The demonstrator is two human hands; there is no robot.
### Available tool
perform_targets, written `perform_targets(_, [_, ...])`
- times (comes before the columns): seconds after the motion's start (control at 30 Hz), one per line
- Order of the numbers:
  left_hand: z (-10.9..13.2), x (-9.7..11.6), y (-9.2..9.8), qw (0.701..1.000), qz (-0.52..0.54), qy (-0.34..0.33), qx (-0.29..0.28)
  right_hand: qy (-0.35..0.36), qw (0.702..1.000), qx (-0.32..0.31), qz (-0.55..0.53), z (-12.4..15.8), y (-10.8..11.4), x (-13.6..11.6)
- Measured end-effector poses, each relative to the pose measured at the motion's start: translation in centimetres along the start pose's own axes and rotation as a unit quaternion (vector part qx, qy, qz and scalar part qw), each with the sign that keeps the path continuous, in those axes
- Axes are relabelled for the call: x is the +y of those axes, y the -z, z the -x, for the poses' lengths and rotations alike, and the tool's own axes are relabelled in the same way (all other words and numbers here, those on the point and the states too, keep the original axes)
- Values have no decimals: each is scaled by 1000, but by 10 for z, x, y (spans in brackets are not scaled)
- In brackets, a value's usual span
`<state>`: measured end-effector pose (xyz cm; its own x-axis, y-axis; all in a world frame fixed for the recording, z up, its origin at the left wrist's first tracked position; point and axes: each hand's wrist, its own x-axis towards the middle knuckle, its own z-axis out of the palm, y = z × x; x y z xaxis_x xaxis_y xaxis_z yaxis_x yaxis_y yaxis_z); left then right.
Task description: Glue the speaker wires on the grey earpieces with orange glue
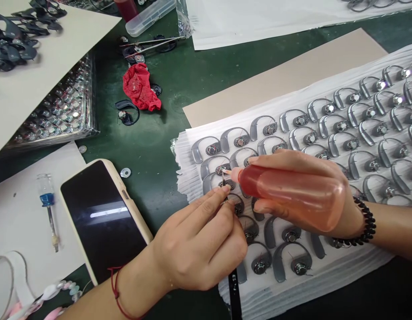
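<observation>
My right hand is wrapped round a clear squeeze bottle of red liquid, tilted with its nozzle to the left. The nozzle tip is at the round metal part of a grey ear-hook earphone piece; whether it touches, I cannot tell. My left hand pinches dark tweezers, whose thin tip points up beside the nozzle. Their middle is hidden by my fingers. Rows of similar grey ear-hook pieces with thin wires lie around both hands on a white foam sheet.
Left of the sheet lie a phone, a small screwdriver and a metal washer. Farther back are a red cloth, a dark ear-hook piece, metal tweezers and a plastic tray of round metal parts.
</observation>
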<state>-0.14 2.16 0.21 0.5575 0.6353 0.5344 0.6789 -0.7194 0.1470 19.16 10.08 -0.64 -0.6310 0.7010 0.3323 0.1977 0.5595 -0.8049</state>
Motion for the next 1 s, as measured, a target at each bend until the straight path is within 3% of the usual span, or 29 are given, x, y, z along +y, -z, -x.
perform_targets(0.17, [-1,0,0,1000,-10,1,-2,23,999,20,21,-4,-1,-1])
perform_targets(0.43, [1,0,-1,1000,-4,5,0,3,998,34,50,2,-1,-2])
perform_targets(0.73, [0,1,-1,1000,0,3,-5,55,995,42,70,-6,2,-2])
perform_targets(1.0, [1,1,0,1000,-1,1,-6,25,998,28,45,-3,-1,-1])
